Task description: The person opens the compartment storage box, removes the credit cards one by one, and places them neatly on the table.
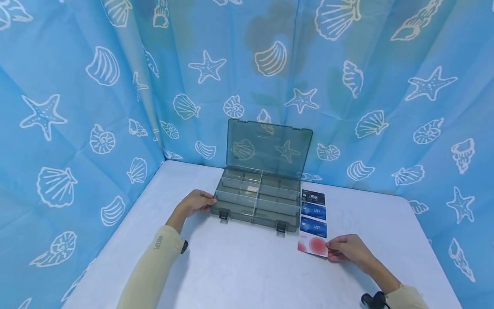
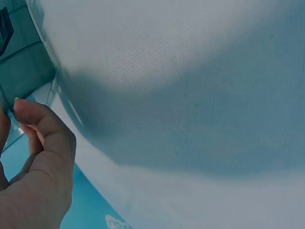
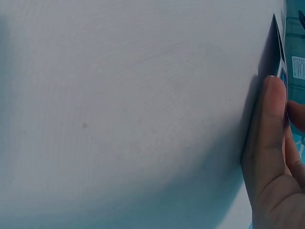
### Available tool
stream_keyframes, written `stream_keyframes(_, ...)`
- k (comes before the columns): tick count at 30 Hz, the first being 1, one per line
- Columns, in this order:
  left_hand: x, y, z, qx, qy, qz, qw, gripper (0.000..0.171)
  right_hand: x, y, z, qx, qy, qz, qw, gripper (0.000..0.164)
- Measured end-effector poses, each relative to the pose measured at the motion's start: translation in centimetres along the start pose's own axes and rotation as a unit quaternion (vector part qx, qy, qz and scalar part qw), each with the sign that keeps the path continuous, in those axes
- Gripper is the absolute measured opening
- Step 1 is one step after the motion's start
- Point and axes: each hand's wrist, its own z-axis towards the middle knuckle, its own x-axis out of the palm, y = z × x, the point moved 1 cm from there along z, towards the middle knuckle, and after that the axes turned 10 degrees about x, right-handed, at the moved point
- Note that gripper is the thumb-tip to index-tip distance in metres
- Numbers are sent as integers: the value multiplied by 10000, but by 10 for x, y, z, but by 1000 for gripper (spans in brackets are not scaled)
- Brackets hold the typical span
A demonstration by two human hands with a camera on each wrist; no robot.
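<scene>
A grey see-through compartment box (image 1: pixel 236 209) stands on the table with its lid (image 1: pixel 270 148) raised at the back. My left hand (image 1: pixel 197 201) grips the box's left side near the front corner; in the left wrist view the left hand (image 2: pixel 45 143) has its fingertips at the box's edge (image 2: pixel 28 71). Right of the box, a white card with red circles (image 1: pixel 308 243) is pinched by my right hand (image 1: pixel 349 249) at its right end. Seen from the right wrist, the card (image 3: pixel 270 55) is tilted up off the table, between the thumb and fingers of the right hand (image 3: pixel 274 143).
Above that card, in a column along the box's right side, lie two blue VIP cards (image 1: pixel 314 226) and a black VIP card (image 1: pixel 313 197). A small white label (image 1: pixel 252 189) shows inside the box. Blue curtains (image 1: pixel 247 86) with shell prints hang behind the white table (image 1: pixel 231 266).
</scene>
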Motion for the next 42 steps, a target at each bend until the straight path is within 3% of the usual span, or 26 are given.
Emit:
stream_keyframes(31, 5, -1, -5, 90, 31, -22, 10000, 33, -8, -5, -6, -74, 33, -291, 9995, 37)
stream_keyframes(42, 6, -3, -5, 131, 25, 235, 9996, 32, -13, -1, -9, 4, 209, -343, 9992, 37)
